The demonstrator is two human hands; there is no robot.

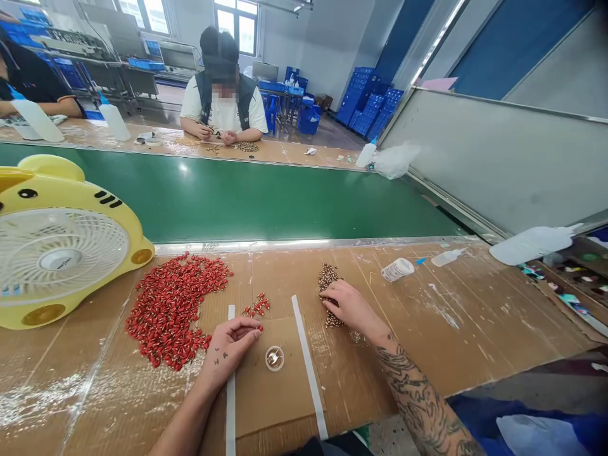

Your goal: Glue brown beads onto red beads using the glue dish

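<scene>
Cardboard sheeting is covering the near tabletop, with two white strips lying across it. The left hand is sitting near the middle of the front edge, its thumb and forefinger pinching a single red part at the fingertips. A loose cluster of small red parts is lying just beyond those fingertips, and a large heap of red parts is spreading to the left of the hand. A small clear round dish is resting just beside the left hand, holding something metallic. The right hand is lying palm-down on a heap of small brown-and-gold parts; whether it is closing on any of them cannot be told from this view. A yellow desk fan is standing at the left edge of the tabletop. A white squeeze bottle is lying toward the right end. Beyond a green conveyor belt, a co-worker is sitting at the far tabletop, working by hand.
</scene>
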